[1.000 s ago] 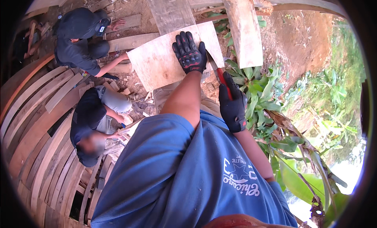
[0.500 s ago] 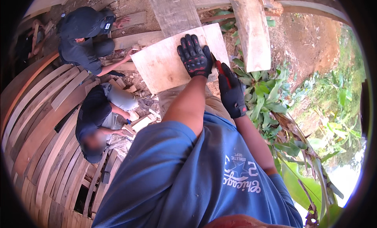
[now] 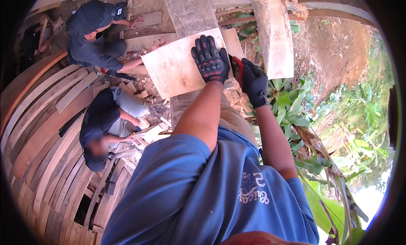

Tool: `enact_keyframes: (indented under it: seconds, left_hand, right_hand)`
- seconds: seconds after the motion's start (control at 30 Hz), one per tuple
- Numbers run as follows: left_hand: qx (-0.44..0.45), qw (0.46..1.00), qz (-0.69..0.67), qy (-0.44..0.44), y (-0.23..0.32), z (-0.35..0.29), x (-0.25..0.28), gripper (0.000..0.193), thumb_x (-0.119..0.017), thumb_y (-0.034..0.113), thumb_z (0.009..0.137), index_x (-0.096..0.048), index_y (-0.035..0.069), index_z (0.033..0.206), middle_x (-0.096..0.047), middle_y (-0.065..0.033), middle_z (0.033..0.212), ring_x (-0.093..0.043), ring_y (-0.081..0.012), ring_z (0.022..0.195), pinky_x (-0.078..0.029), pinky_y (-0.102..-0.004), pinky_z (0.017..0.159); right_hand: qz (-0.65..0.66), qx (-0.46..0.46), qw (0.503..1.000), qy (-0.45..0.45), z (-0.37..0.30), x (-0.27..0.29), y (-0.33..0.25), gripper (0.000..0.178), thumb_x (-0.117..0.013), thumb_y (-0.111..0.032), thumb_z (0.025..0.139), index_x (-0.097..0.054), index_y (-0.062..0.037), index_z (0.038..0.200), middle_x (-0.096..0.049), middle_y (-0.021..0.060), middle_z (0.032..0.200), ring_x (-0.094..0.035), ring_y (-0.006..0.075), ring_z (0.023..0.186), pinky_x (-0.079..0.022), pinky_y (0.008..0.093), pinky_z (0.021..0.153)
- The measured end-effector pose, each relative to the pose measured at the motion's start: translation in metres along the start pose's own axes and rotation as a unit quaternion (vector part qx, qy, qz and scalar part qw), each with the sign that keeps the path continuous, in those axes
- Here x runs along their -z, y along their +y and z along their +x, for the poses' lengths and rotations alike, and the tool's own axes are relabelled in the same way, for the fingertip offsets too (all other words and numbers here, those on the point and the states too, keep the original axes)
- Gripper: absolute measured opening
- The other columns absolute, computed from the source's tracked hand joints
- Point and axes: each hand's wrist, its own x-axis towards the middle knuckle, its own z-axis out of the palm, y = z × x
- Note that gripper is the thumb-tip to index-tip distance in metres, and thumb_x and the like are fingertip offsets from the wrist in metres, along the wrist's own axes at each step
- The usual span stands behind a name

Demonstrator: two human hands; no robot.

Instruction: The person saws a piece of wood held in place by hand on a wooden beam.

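My left hand [image 3: 210,61], in a black glove with red trim, lies flat on a pale wooden board [image 3: 173,72], its fingers stretched out and pressing down. The board rests across a weathered plank [image 3: 188,14]. My right hand [image 3: 255,85], gloved alike, is closed round a red-handled hand saw [image 3: 238,71] beside the board's right edge. Only the handle and a bit of dark blade show. A narrower wooden piece [image 3: 232,40] lies just right of the board, partly behind it and my left hand.
Two people in dark shirts crouch at the left [image 3: 91,38] [image 3: 101,122] among wood scraps. Curved planks [image 3: 46,139] line the lower left. A thick plank [image 3: 275,38] juts toward me at the right, over leafy plants [image 3: 287,101].
My right hand and the saw have shifted slightly, the handle now tilted differently. The strip at the board's right edge has come apart from it and sits lower. My left hand stays flat.
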Motion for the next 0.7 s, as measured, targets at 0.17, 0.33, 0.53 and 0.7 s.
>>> enact_keyframes:
  seconds: [0.17,0.33,0.53,0.7]
  left_hand:
    - [0.008,1.0,-0.011,-0.001,-0.003,0.003,-0.001,0.075,-0.059,0.043,0.102,-0.041,0.007,0.165,-0.034,-0.0194,0.174,-0.025,-0.0384,0.163,-0.013,-0.0593,0.133]
    - [0.004,1.0,-0.014,0.002,-0.003,-0.001,-0.002,0.074,-0.06,0.044,0.102,-0.042,0.007,0.165,-0.034,-0.0184,0.174,-0.025,-0.0386,0.163,-0.014,-0.0599,0.133]
    - [0.003,1.0,-0.016,-0.007,0.005,0.0,0.0,0.073,-0.062,0.042,0.102,-0.044,0.005,0.163,-0.037,-0.0189,0.172,-0.027,-0.0399,0.163,-0.015,-0.0606,0.133]
    - [0.003,0.999,-0.032,0.009,-0.003,-0.002,-0.003,0.073,-0.06,0.042,0.103,-0.044,0.004,0.163,-0.038,-0.0199,0.172,-0.026,-0.041,0.163,-0.015,-0.0622,0.132]
  right_hand:
    - [-0.071,0.09,0.993,0.03,-0.042,-0.016,0.01,0.042,-0.064,-0.025,0.109,-0.068,-0.0062,0.147,-0.076,0.0146,0.104,-0.069,0.0191,0.087,-0.056,0.0372,0.078]
    - [-0.119,0.088,0.988,0.041,-0.052,-0.014,-0.004,0.042,-0.064,-0.024,0.109,-0.067,-0.0107,0.149,-0.074,0.0155,0.097,-0.069,0.0232,0.083,-0.054,0.0407,0.072]
    - [-0.004,0.037,0.998,0.049,-0.002,-0.001,0.007,0.042,-0.07,-0.029,0.104,-0.075,-0.0026,0.136,-0.082,0.0132,0.103,-0.075,0.0173,0.083,-0.059,0.0339,0.079]
    - [-0.192,0.129,0.971,-0.067,0.016,0.023,-0.074,0.033,-0.068,-0.022,0.105,-0.076,-0.003,0.131,-0.079,0.0185,0.117,-0.078,0.0285,0.094,-0.061,0.0383,0.084]
